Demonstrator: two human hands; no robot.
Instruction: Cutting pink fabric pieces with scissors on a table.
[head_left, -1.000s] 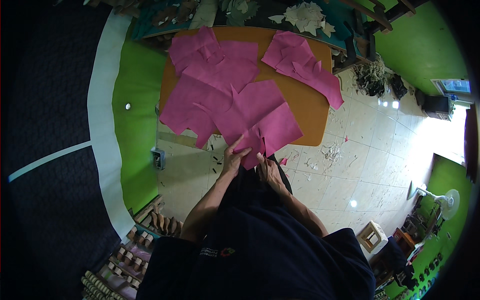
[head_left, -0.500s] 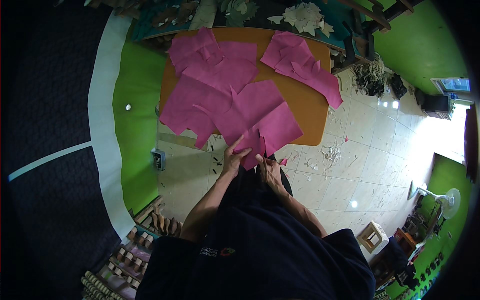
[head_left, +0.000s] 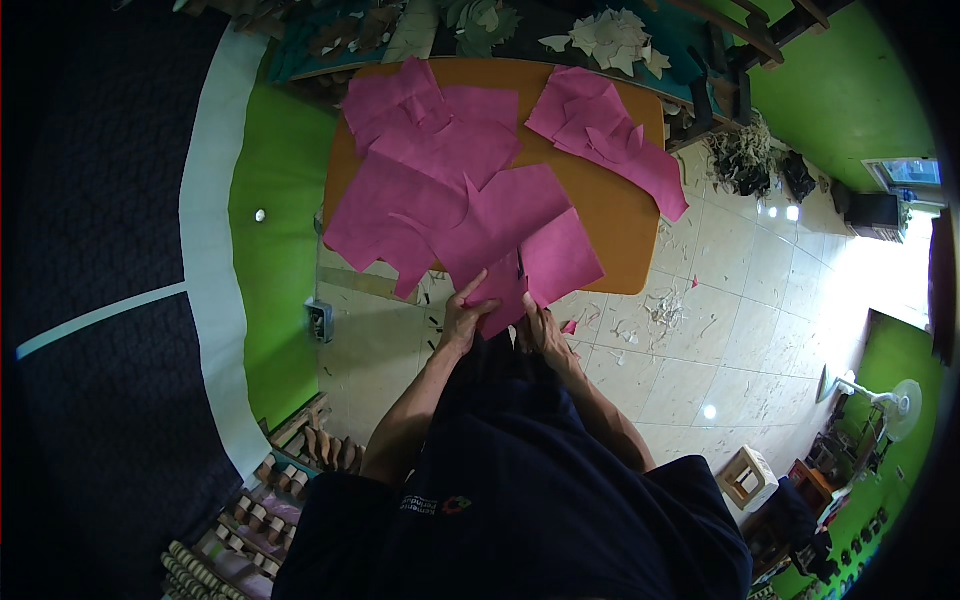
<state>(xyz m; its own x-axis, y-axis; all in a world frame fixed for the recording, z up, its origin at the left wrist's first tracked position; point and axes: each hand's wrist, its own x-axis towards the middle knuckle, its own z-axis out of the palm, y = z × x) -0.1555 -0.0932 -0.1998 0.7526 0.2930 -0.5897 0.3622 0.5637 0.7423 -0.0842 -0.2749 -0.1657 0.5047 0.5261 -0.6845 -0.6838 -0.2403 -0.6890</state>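
A large pink leather-like sheet (head_left: 470,235) lies over the near part of an orange-brown table (head_left: 625,235), its near corner hanging past the edge toward me. My left hand (head_left: 463,322) pinches that corner, thumb on top and index finger stretched along it. Just to the right, my right hand (head_left: 543,330) is closed around scissors (head_left: 521,263); their dark blades show in a slit in the sheet, while the handles are hidden by my fingers. More pink sheets (head_left: 440,135) lie crumpled at the far left of the table, and another pink piece (head_left: 605,135) rests at the far right.
Beyond the table, a bench carries cream cut pieces (head_left: 608,38) and green-grey ones (head_left: 478,22). Scraps (head_left: 665,305) litter the tiled floor, with a heap of shreds (head_left: 742,155) farther right. A pale stool (head_left: 748,477) and a fan (head_left: 902,410) stand right; wooden shapes (head_left: 325,447) sit lower left.
My right hand has moved slightly up and forward, and the dark blades reach farther into the sheet. The slit runs longer. My left hand keeps its hold on the corner.
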